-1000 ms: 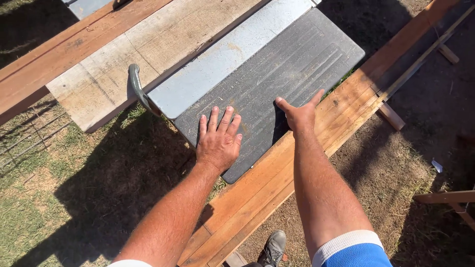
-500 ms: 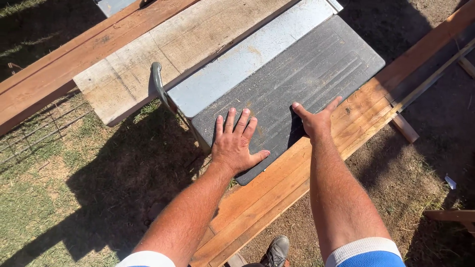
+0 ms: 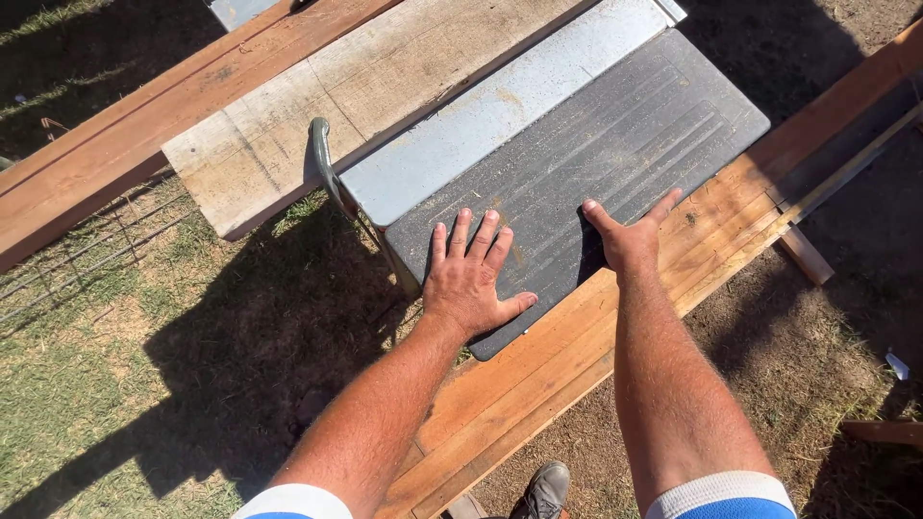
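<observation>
Leather, scuffed and dusty, marks the nearest point in my feed: the toe of a shoe on bare dirt at the bottom edge. Above it my two forearms reach forward over a reddish timber plank that runs diagonally from lower left to upper right. My left hand lies flat, fingers spread, palm down on the near corner of a dark grey ribbed platform, gripping nothing. My right hand is open too, thumb pressed on the platform's near edge and fingers resting on the plank beside it. The platform sits against the plank, its far side joined to a pale blue-grey metal panel. A curved metal handle hangs off the left end, over shadowed grass. Beyond the panel lies a weathered pale board, then another reddish beam at the far left.
</observation>
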